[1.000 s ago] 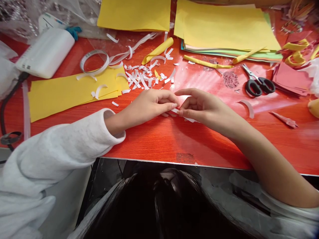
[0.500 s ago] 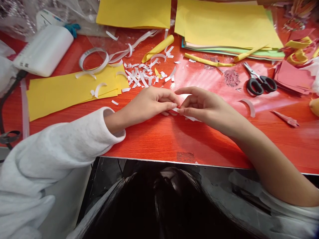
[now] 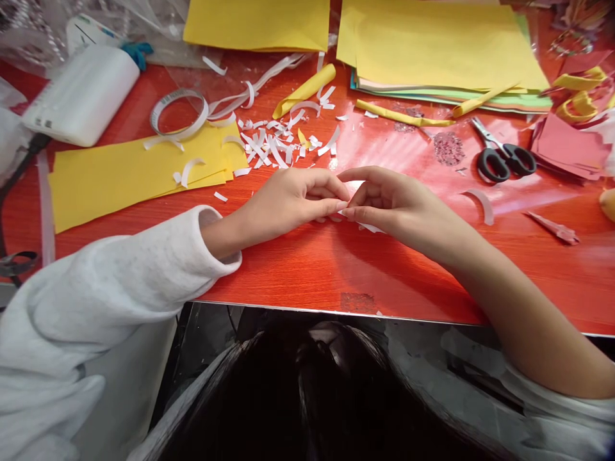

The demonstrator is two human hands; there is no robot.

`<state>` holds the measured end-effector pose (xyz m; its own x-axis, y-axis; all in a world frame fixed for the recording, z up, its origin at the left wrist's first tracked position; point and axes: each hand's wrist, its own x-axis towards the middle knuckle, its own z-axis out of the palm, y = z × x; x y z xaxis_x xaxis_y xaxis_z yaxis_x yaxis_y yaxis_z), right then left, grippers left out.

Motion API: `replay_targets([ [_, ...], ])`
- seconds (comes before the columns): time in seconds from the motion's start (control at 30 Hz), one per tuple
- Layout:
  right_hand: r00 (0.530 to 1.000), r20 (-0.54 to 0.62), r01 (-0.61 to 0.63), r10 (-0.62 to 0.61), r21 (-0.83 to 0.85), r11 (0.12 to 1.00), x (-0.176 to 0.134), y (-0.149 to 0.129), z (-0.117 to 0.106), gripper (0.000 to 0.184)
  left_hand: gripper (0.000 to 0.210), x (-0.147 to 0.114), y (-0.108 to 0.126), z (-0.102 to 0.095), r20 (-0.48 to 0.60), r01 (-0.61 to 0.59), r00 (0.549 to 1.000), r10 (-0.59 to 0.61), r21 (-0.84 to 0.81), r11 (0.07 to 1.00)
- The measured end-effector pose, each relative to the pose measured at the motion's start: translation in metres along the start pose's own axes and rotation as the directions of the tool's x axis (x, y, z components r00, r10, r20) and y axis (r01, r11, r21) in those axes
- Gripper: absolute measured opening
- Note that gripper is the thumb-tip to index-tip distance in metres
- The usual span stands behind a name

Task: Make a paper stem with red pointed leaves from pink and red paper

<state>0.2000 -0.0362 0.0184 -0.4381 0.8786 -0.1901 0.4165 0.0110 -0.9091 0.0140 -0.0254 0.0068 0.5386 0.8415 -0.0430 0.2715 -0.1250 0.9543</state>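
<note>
- Held between both hands, low over the red tabletop (image 3: pixel 269 275), near its front edge: narrow white paper strip (image 3: pixel 368 226), partly hidden by fingers.
- At left hand (image 3: pixel 288 200): thumb and forefinger closed in a pinch at the strip's left end.
- At right hand (image 3: pixel 391 200): thumb and fingers closed narrowly on the same strip, tips just beside those opposite.
- Beyond left hand: scattered white paper scraps (image 3: pixel 275 148), next to flat yellow paper strips (image 3: pixel 106 182).
- Behind the scraps: yellow paper roll (image 3: pixel 306 89).
- Beyond right hand, toward the right: black-handled scissors (image 3: pixel 503 152), blades apart from the pink paper stack (image 3: pixel 567 152).
- At the back: yellow-topped stack of coloured paper (image 3: pixel 442 48).
</note>
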Motion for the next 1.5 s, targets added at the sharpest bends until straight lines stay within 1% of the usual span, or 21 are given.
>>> replay_targets([
  [0.1,1.0,0.0,0.005,-0.005,-0.006,1.0,0.0,0.0,0.0,0.039,0.013,0.0,0.0,0.001,-0.016,-0.01,1.0,0.009,-0.003,1.0],
  [0.3,1.0,-0.013,0.024,-0.024,-0.063,0.998,0.001,0.003,-0.001,0.041,0.012,0.0,-0.002,0.003,-0.087,-0.037,0.996,0.036,-0.007,0.999],
  [0.4,0.999,-0.012,0.028,-0.029,-0.094,0.995,0.001,0.004,-0.004,0.039,0.012,0.0,-0.002,0.001,-0.108,-0.045,0.993,0.047,0.016,0.999],
  [0.57,1.0,0.014,0.029,-0.028,-0.074,0.997,0.001,0.0,-0.008,0.036,0.012,0.001,-0.003,-0.003,-0.151,-0.033,0.988,0.044,0.074,0.997],
  [0.7,1.0,0.008,-0.021,0.022,-0.045,0.999,-0.001,-0.005,-0.01,0.04,0.012,0.002,-0.004,-0.006,-0.188,-0.038,0.981,0.056,0.097,0.995],
  [0.83,0.997,-0.044,-0.07,0.069,-0.028,0.997,-0.002,-0.005,-0.01,0.042,0.012,0.003,-0.003,-0.009,-0.216,-0.048,0.973,0.076,0.134,0.99],
  [0.9,0.994,-0.074,-0.08,0.077,-0.047,0.996,-0.001,-0.005,-0.011,0.038,0.012,0.003,-0.002,-0.01,-0.23,-0.051,0.97,0.084,0.146,0.988],
  [0.93,0.994,-0.076,-0.085,0.081,-0.061,0.994,-0.001,-0.005,-0.011,0.033,0.012,0.003,-0.002,-0.01,-0.236,-0.052,0.968,0.087,0.15,0.987],
  [1.0,0.994,-0.058,-0.097,0.092,-0.097,0.991,0.0,-0.006,-0.012,0.019,0.011,0.003,-0.002,-0.011,-0.245,-0.053,0.965,0.09,0.156,0.986],
  [1.07,0.993,-0.049,-0.11,0.104,-0.124,0.986,-0.001,-0.008,-0.012,0.012,0.011,0.003,-0.003,-0.011,-0.248,-0.058,0.964,0.095,0.153,0.987],
  [1.2,0.988,-0.08,-0.139,0.129,-0.145,0.98,-0.003,-0.013,-0.013,0.012,0.011,0.002,-0.004,-0.009,-0.246,-0.083,0.963,0.112,0.127,0.988],
  [1.33,0.98,-0.132,-0.176,0.151,-0.205,0.963,-0.005,-0.015,-0.014,0.014,0.01,0.001,-0.004,-0.007,-0.258,-0.095,0.959,0.12,0.11,0.989],
  [1.5,0.98,-0.143,-0.166,0.137,-0.215,0.962,-0.005,-0.014,-0.014,0.013,0.009,0.001,-0.004,-0.007,-0.281,-0.088,0.953,0.112,0.095,0.992],
])
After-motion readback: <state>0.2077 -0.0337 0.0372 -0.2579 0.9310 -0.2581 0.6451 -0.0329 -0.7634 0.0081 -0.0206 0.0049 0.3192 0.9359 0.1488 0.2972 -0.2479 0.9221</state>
